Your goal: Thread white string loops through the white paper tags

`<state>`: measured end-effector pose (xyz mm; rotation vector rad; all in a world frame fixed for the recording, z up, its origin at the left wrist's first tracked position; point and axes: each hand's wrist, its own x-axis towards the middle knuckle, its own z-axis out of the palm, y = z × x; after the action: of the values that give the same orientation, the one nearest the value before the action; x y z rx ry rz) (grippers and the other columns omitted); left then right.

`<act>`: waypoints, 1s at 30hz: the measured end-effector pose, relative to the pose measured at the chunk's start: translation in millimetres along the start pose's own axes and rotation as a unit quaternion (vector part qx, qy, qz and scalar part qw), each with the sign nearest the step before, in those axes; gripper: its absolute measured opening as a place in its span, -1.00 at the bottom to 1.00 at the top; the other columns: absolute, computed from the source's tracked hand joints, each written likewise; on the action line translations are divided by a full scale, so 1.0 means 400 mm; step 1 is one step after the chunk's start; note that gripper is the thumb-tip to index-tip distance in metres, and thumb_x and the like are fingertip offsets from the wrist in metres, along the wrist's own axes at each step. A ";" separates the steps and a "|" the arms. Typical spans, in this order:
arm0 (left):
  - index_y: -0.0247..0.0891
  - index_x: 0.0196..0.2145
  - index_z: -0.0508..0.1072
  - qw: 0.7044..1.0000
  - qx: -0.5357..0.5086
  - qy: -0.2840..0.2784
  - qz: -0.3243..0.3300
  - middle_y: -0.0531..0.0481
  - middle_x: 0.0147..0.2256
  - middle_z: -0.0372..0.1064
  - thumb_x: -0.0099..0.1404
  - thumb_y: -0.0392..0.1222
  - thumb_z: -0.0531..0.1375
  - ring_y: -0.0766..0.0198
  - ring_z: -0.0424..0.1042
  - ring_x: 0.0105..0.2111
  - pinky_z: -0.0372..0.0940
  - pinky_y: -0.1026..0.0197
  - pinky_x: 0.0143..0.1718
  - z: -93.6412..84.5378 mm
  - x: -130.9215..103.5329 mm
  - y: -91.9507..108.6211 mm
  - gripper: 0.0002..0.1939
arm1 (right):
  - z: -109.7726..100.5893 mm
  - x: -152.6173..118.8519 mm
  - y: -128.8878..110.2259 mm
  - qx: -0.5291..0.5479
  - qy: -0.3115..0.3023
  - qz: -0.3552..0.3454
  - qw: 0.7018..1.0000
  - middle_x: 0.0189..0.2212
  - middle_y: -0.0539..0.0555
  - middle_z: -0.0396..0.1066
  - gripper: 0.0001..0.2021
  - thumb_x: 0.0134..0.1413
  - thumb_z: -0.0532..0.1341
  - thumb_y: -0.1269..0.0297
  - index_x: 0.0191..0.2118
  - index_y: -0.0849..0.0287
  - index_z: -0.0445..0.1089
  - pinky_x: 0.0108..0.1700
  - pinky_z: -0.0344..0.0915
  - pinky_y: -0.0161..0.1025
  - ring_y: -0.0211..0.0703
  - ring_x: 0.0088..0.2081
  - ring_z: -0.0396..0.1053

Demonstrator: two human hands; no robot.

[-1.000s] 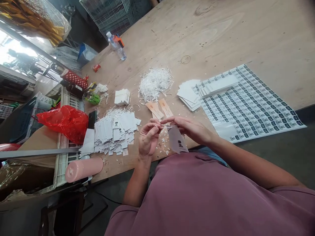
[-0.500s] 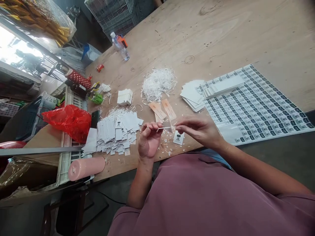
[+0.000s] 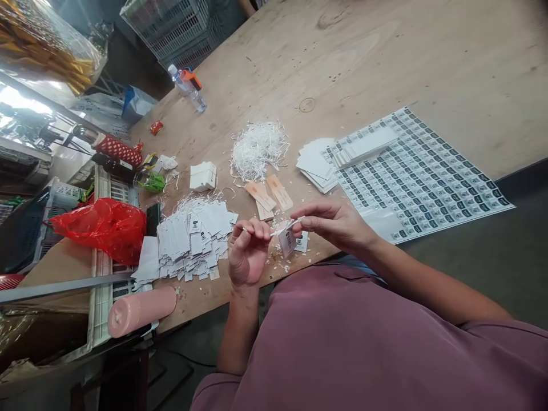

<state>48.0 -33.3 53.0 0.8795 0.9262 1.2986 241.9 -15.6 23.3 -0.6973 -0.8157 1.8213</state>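
Observation:
My left hand [image 3: 247, 251] and my right hand [image 3: 335, 221] pinch the two ends of a thin white string [image 3: 283, 226] just above the table's near edge. A small white tag [image 3: 286, 242] with a dark print hangs from that string between the hands. Left of my left hand lies a heap of strung white tags [image 3: 193, 238]. A pile of loose white strings [image 3: 256, 147] sits behind the hands. A stack of blank white cards [image 3: 315, 165] lies beside a large sheet of printed labels [image 3: 422, 177].
The wooden table [image 3: 377, 63] stretches far back. Two tan tags [image 3: 269, 196] and a white box [image 3: 202, 176] lie near the strings. A red plastic bag [image 3: 100, 226], a pink bottle [image 3: 141, 309], a water bottle [image 3: 186, 87] and crates stand at the left.
The tag has slid from my right hand onto the string and now hangs between both hands. My hands have drawn apart along the string. The camera shifted slightly.

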 end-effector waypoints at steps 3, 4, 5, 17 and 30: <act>-0.16 -0.48 0.30 1.000 0.005 0.007 -0.005 0.07 -0.51 0.10 0.09 0.12 0.41 0.30 0.19 -0.45 0.27 0.18 -0.38 0.007 0.000 0.003 -0.58 | -0.001 -0.005 -0.002 0.017 -0.004 0.005 1.000 -0.43 0.07 0.63 -0.74 -0.08 0.52 0.18 -0.25 0.16 0.61 -0.24 0.51 -0.23 -0.18 -0.38 0.59; -0.16 -0.47 0.31 1.000 0.001 0.005 -0.006 0.08 -0.51 0.11 0.09 0.11 0.41 0.31 0.19 -0.46 0.26 0.19 -0.39 0.008 -0.001 0.003 -0.59 | -0.001 -0.006 -0.002 0.020 -0.006 0.003 1.000 -0.43 0.07 0.63 -0.75 -0.07 0.52 0.19 -0.26 0.16 0.61 -0.24 0.51 -0.22 -0.18 -0.39 0.59; -0.16 -0.47 0.32 1.000 -0.005 0.002 -0.007 0.08 -0.51 0.11 0.10 0.09 0.42 0.32 0.18 -0.47 0.25 0.20 -0.39 0.009 -0.001 0.003 -0.61 | -0.002 -0.007 -0.001 0.019 -0.007 -0.001 1.000 -0.43 0.07 0.63 -0.75 -0.07 0.52 0.18 -0.27 0.17 0.60 -0.23 0.51 -0.21 -0.18 -0.39 0.58; -0.19 -0.46 0.39 1.000 0.000 -0.012 0.004 0.07 -0.48 0.18 0.17 -0.01 0.39 0.39 0.23 -0.49 0.18 0.31 -0.49 0.004 -0.011 0.007 -0.70 | 0.006 -0.014 -0.006 -0.076 0.048 -0.107 0.990 -0.43 0.04 0.60 -0.82 -0.07 0.51 0.17 -0.33 0.10 0.64 -0.19 0.53 -0.16 -0.16 -0.37 0.55; -0.23 -0.31 0.55 0.991 0.130 0.020 -0.038 0.03 -0.38 0.37 0.14 -0.15 0.42 0.39 0.29 -0.41 0.27 0.31 -0.34 0.005 -0.019 0.001 -0.81 | 0.009 -0.006 -0.012 -0.282 0.025 -0.182 0.942 -0.48 0.07 0.55 -0.79 0.15 0.36 0.10 -0.34 0.13 0.61 -0.31 0.45 -0.16 -0.17 -0.43 0.48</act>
<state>49.3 -40.9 54.7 1.0117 1.1675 1.1488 242.5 -17.2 29.4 -0.8770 -1.3577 1.2302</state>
